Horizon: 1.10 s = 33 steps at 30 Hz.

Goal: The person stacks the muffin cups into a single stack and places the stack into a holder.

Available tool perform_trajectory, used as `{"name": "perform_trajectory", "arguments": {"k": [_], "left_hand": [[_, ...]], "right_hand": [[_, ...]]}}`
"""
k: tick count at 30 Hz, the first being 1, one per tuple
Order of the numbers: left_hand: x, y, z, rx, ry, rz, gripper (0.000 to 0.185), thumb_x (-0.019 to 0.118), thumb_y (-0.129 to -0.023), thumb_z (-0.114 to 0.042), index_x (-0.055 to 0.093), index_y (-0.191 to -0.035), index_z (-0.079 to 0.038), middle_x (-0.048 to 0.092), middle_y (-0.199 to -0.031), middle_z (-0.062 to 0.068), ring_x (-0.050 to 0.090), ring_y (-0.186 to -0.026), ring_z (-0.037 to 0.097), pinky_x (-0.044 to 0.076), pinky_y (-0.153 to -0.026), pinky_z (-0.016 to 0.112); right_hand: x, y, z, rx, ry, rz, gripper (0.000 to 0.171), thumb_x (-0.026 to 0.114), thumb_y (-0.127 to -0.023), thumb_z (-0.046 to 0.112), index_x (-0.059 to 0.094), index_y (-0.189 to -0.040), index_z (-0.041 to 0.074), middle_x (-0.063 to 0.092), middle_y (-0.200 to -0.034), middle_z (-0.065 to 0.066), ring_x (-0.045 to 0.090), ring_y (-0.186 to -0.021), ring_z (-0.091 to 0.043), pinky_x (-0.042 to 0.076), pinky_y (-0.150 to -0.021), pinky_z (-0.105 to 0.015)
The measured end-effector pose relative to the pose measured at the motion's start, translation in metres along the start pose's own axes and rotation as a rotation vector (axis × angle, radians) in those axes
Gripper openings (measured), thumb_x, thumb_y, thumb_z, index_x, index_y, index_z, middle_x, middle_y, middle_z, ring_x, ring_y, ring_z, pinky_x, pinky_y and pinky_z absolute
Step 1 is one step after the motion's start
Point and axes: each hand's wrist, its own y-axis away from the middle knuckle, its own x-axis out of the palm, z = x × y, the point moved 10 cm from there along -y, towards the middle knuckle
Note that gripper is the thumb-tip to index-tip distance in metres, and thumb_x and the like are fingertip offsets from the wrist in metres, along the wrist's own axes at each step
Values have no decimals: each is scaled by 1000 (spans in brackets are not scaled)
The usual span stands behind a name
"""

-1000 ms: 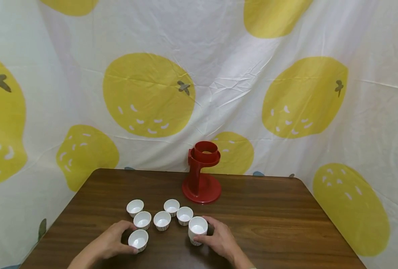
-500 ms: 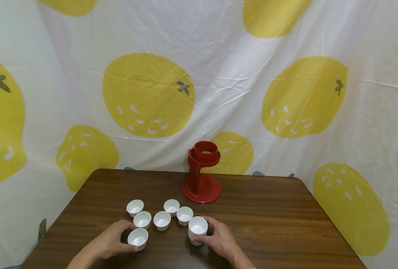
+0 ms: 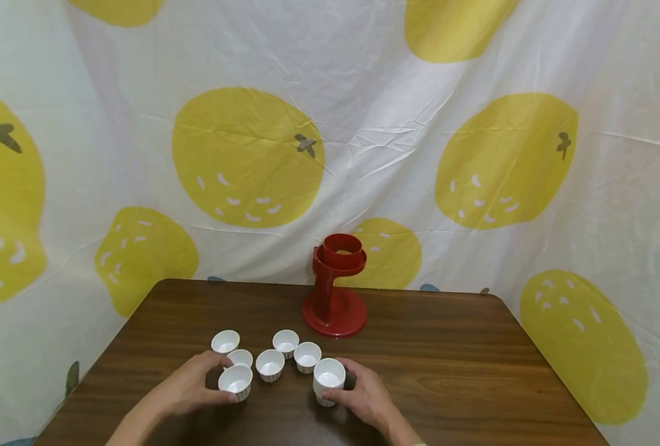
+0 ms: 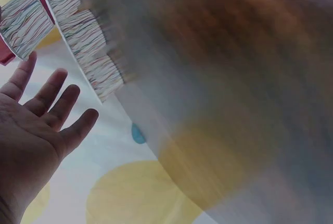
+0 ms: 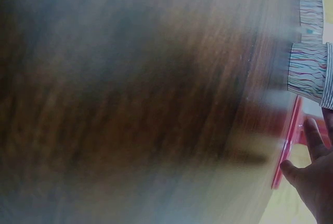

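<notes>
My left hand (image 3: pixel 193 384) pinches a small white cup (image 3: pixel 236 383) between thumb and fingers. In the left wrist view this cup (image 4: pixel 27 23), with wavy coloured lines on its wall, is raised off the table and slightly tilted. In the head view it overlaps the small cup (image 3: pixel 240 357) just behind it. On the right, my right hand (image 3: pixel 365 393) grips a short stack of the same cups (image 3: pixel 328 375), thumb in front and fingers behind. The right wrist view shows one rim (image 5: pixel 329 75) nested over a striped cup (image 5: pixel 307 67) that stands on the table.
More small white cups stand beyond my hands: one at far left (image 3: pixel 225 341) and three between the hands, including a middle one (image 3: pixel 269 365). A red stand (image 3: pixel 324 291) with a round base and cup-shaped top stands at the back of the wooden table (image 3: pixel 447 359), before a lemon-print cloth (image 3: pixel 374 124).
My left hand has lifted its cup and moved it slightly away from me and to the right, partly covering the cup behind. My right hand stays in place on the stack.
</notes>
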Motion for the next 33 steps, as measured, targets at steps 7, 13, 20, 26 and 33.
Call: {"name": "perform_trajectory", "arguments": {"k": [7,13,20,26,33], "left_hand": [[-5,-8,-7,27,22,-17,46,87,-72,-40,64,-102,-14,62,-105,-4,59,-102,26,48,-89,43],[-7,-16,-10,14,33,-8,48,87,-72,-39,64,-104,-12,62,-104,-4,59,-99,26,48,-85,39],[-9,-27,-20,61,31,-21,48,88,-71,-39,65,-103,-11,61,-100,-3,56,-94,23,46,-78,35],[-11,-39,-31,101,1,-35,46,87,-70,-40,67,-101,-12,64,-102,-2,58,-97,26,46,-83,37],[-10,-53,-43,103,8,-6,47,86,-72,-40,67,-103,-10,65,-106,1,58,-103,30,46,-89,45]], "right_hand": [[0,-1,-1,4,9,-3,64,87,-72,42,66,-125,13,70,-110,4,61,-107,-19,45,-95,-45],[0,-1,0,7,4,-1,62,87,-73,40,66,-125,14,70,-110,3,61,-106,-20,45,-95,-46],[1,0,0,8,-3,-2,62,88,-73,37,66,-125,12,70,-110,3,61,-108,-23,45,-95,-47],[1,0,-1,15,0,0,62,88,-72,37,66,-125,13,70,-110,3,61,-107,-22,45,-95,-46],[1,0,-1,20,6,3,64,88,-72,38,65,-126,11,69,-112,1,61,-109,-24,44,-96,-48]]}}
